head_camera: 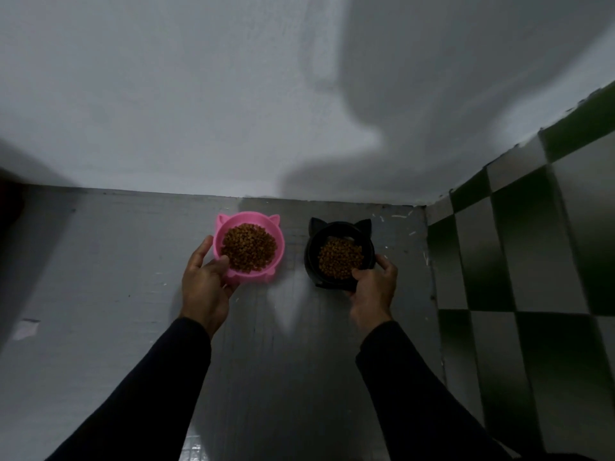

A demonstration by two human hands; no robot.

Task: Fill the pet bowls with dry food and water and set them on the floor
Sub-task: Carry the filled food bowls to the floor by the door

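A pink cat-eared bowl (276, 235) full of brown dry food sits low over the grey floor (133, 277), near the white wall. My left hand (204, 284) grips its near-left rim, thumb over the edge. To the right is a black cat-eared bowl (312, 257), also holding dry food. My right hand (374, 287) grips its near-right rim. Whether either bowl touches the floor, I cannot tell. No water is visible.
A white wall (233, 94) rises just behind the bowls. A dark green and white checkered tiled surface (532, 261) borders the floor on the right. A dark object (10, 207) shows at the far left edge. A pale scrap (26, 327) lies on the floor at left.
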